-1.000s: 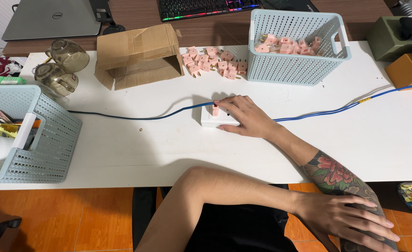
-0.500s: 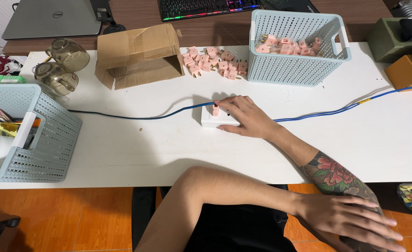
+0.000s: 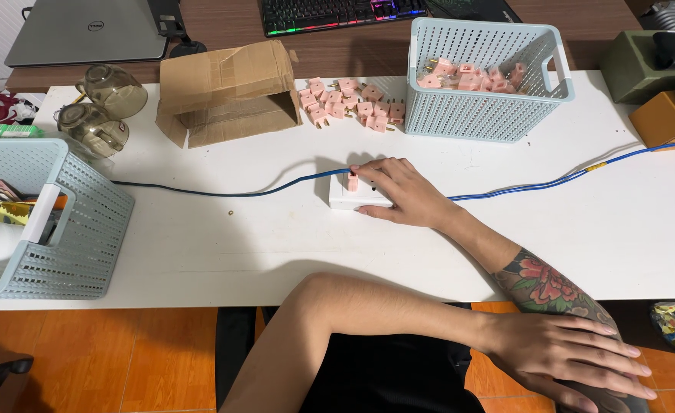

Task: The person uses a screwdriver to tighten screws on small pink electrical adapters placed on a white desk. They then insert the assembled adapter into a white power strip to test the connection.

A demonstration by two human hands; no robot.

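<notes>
The right hand [image 3: 399, 191] pinched a pink plug [image 3: 352, 181] on the white socket block [image 3: 353, 197], best pressed squarely, while the left hand [image 3: 574, 356] rested open.

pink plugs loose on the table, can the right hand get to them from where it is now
Probably yes. The right hand rests on the white socket block, and the pile of pink plugs lies just beyond it across bare table; only the blue cable lies between.

Open cardboard box [image 3: 227, 92] lies on its side on white table [image 3: 200, 237], two glass jars [image 3: 100, 111] just left. Closed laptop [image 3: 85, 30] and backlit keyboard [image 3: 337, 11] on brown desk behind. Blue perforated basket [image 3: 39, 222] at left edge.
</notes>
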